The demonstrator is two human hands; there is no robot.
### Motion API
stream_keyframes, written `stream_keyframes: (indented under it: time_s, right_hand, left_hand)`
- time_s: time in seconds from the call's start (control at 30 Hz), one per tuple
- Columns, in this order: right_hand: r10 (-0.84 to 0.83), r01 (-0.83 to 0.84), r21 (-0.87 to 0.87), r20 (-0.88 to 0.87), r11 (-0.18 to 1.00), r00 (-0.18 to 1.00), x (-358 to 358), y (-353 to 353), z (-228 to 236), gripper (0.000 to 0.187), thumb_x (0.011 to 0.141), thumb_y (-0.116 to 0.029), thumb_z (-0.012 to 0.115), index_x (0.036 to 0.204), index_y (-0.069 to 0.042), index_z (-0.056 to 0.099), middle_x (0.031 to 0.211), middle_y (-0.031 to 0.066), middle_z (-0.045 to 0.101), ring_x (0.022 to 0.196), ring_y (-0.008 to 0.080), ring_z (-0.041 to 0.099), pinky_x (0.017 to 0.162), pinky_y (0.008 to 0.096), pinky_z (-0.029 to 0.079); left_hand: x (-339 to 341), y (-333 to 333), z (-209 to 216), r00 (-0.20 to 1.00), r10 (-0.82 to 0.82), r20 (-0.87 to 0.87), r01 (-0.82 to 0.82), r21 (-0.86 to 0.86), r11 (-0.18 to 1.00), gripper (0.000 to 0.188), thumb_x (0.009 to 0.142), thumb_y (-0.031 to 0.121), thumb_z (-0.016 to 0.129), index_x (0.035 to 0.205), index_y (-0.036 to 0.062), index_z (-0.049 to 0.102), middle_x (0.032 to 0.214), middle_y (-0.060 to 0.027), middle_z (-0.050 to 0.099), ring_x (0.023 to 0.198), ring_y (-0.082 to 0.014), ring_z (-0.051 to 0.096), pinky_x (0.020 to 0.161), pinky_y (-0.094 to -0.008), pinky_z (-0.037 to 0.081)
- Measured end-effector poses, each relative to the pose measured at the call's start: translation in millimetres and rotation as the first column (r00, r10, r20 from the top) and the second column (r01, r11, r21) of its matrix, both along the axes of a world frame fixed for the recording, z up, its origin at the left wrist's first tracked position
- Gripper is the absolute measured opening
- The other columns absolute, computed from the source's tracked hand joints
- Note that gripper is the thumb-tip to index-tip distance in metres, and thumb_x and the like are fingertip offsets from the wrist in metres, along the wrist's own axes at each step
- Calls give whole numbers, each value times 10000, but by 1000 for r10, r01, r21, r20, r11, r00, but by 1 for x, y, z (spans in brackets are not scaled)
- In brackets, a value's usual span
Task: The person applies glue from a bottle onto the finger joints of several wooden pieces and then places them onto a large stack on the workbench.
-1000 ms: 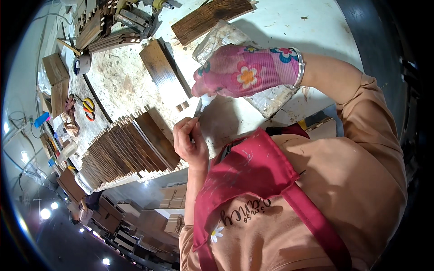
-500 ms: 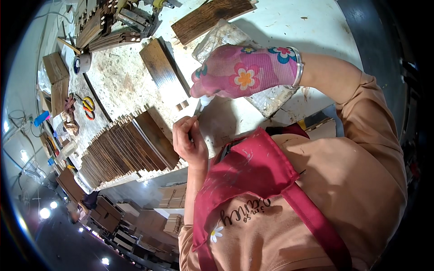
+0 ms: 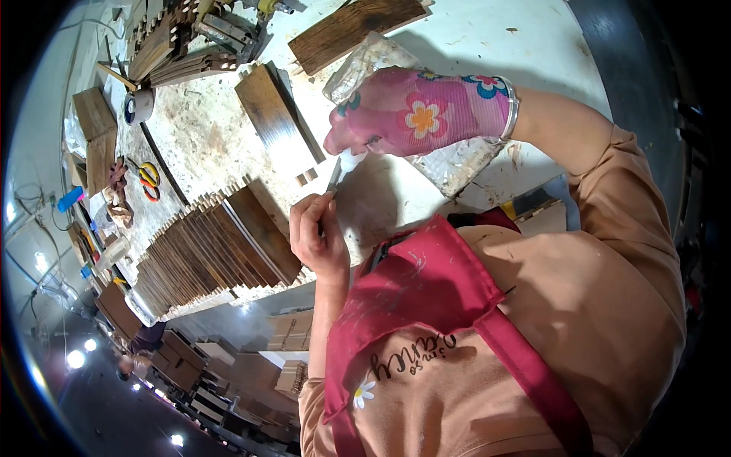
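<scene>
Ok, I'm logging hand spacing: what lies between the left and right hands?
The head view shows a white nozzle-like tip and slim grey piece between the left hand and right hand.

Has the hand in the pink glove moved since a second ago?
Yes, slightly: measured against the unmoved brown board above it, the right hand has shifted upward and a little rightward in the picture.

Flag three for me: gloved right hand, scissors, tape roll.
Gloved right hand [image 3: 392,114]: head view, on the back of the pink glove.
Scissors [image 3: 149,182]: head view, on the handles, where yellow meets red.
Tape roll [image 3: 145,107]: head view, on its pale outer side.
</scene>
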State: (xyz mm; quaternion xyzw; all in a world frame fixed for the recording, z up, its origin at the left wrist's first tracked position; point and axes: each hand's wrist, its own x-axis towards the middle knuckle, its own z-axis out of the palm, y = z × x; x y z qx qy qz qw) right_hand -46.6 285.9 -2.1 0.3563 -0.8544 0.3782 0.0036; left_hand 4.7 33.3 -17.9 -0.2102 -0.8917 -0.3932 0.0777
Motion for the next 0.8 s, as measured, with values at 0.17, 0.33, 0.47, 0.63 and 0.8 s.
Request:
stream_keyframes:
  time_s: [0.17,0.33,0.47,0.63,0.8]
  right_hand:
    - [5,-30,145,169,989,986,-4,1,14,248,849,-139,561,1095,-160,538,918,22,581,692,234,647,624,374,507]
    - [6,-29,83,265,996,964,-4,3,22,205,862,-146,552,1054,-97,605,916,110,636,833,296,637,733,414,492]
    - [-6,4,6,330,1000,944,-3,4,22,208,866,-143,537,1034,-77,638,900,147,655,867,323,633,770,439,481]
    - [-8,-3,60,176,998,984,-3,6,12,313,829,-126,585,1141,-157,585,860,43,643,715,260,657,654,389,511]
    - [15,-39,110,211,993,977,-6,4,17,293,823,-120,594,1114,-144,566,841,34,642,701,248,654,644,380,507]
  left_hand:
    - [2,-3,6,994,-33,102,32,14,999,159,863,-75,590,996,-17,653,921,-114,611,804,-184,593,699,-263,488]
    - [2,-1,6,994,-8,108,6,15,1000,150,883,-75,571,1006,-33,647,930,-108,614,813,-169,596,716,-258,497]
    - [0,0,5,996,-28,89,28,5,1000,104,898,-50,584,997,-33,612,939,-101,619,825,-144,592,724,-254,501]
    - [5,6,-5,965,99,244,-165,266,950,140,832,-71,651,909,0,558,870,-116,634,745,-178,603,664,-271,495]
    - [0,2,-8,988,42,149,-70,190,979,144,826,-66,661,893,6,555,861,-116,637,738,-184,601,663,-266,490]
